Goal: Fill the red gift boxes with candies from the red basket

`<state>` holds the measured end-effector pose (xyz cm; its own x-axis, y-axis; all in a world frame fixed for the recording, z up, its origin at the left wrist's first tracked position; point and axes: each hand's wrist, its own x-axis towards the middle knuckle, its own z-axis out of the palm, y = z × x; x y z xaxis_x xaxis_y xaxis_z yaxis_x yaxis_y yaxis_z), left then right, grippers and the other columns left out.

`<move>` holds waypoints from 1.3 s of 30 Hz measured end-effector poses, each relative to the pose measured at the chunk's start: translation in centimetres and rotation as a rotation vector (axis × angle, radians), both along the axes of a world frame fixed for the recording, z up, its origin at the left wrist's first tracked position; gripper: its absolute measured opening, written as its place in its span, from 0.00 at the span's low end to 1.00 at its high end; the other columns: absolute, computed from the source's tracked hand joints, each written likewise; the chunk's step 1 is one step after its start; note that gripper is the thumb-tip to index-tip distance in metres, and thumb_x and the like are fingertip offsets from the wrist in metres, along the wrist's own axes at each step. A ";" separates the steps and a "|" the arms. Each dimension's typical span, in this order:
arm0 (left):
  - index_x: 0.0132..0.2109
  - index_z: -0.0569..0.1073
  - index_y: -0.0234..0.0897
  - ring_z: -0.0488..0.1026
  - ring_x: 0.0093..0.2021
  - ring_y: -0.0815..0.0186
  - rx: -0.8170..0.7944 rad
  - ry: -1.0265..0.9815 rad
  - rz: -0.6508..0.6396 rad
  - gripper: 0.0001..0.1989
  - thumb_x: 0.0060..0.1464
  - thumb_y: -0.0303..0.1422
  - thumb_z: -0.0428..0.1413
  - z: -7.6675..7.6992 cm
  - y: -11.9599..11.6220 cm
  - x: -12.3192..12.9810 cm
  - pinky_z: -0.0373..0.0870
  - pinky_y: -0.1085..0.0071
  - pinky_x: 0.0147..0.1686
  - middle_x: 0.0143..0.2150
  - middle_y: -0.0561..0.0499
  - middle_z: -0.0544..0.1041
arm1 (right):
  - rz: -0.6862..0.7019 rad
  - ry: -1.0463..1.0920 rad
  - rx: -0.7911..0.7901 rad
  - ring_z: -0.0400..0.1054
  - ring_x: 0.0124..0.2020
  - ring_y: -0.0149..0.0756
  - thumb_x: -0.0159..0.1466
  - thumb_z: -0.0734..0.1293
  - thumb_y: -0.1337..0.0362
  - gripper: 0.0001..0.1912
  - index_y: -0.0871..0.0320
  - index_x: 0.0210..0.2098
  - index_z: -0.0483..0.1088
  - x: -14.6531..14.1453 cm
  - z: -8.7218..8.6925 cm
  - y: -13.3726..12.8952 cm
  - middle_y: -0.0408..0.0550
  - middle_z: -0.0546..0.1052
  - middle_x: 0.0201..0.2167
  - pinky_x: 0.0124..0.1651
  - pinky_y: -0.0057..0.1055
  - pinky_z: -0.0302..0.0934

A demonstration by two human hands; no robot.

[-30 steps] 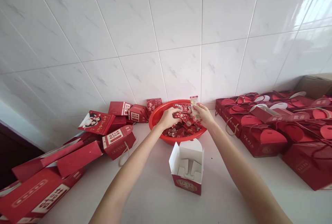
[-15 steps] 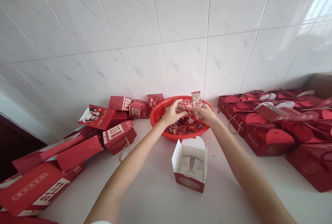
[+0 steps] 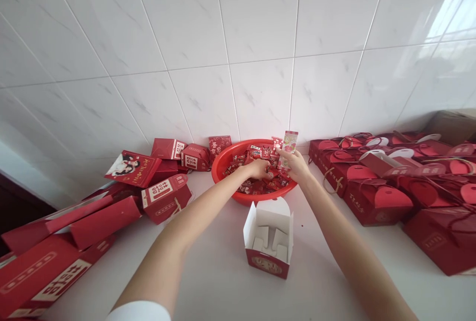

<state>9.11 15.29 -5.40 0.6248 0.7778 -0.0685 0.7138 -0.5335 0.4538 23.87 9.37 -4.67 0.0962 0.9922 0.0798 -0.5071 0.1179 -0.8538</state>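
Observation:
A red plastic basket (image 3: 222, 162) stands against the wall, full of small wrapped candies (image 3: 256, 152). My left hand (image 3: 259, 168) reaches down into it, fingers curled among the wrappers; what they close on is hidden. At the basket's right side, my right hand (image 3: 297, 166) holds a pink and white candy packet (image 3: 290, 140) upright. A red packet with white dots (image 3: 275, 143) shows beside that hand; whether it is held too, I cannot tell. In front of the basket sits a red gift box (image 3: 267, 261) with its white-lined flaps up and inner bottom flaps visible.
Several red gift boxes with handles (image 3: 379, 202) stand in rows on the right. More red boxes (image 3: 163, 197) lie piled at the left, some tilted. A tiled wall (image 3: 260, 98) rises behind the white table (image 3: 215, 271). A brown carton (image 3: 451, 125) is at the far right.
My left hand has gone from hovering open over the basket to down among the candies. My right hand still holds the pink and white packet. The view has shifted slightly.

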 end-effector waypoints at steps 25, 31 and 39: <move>0.30 0.72 0.36 0.73 0.36 0.63 -0.016 -0.747 0.104 0.19 0.50 0.50 0.57 1.8 -0.3 -1.1 0.68 0.68 0.40 0.30 0.52 0.76 | -0.024 0.035 -0.022 0.78 0.32 0.39 0.55 0.76 0.68 0.09 0.58 0.33 0.73 0.0 -0.2 0.1 0.46 0.81 0.30 0.32 0.33 0.75; 0.33 0.78 0.36 0.76 0.37 0.62 -0.142 -0.497 0.067 0.10 0.51 0.36 0.55 1.4 -0.2 -0.8 0.71 0.67 0.40 0.35 0.49 0.81 | -0.145 0.076 -0.028 0.76 0.28 0.36 0.56 0.74 0.65 0.08 0.56 0.31 0.70 0.1 -0.5 0.7 0.42 0.79 0.26 0.28 0.29 0.73; 0.22 0.77 0.39 0.71 0.23 0.64 -0.320 0.007 -0.107 0.07 0.34 0.31 0.69 0.2 -2.2 0.2 0.65 0.70 0.27 0.21 0.55 0.76 | -0.159 0.075 -0.049 0.75 0.26 0.37 0.54 0.75 0.64 0.10 0.56 0.32 0.70 0.3 -0.6 1.0 0.43 0.79 0.25 0.25 0.30 0.71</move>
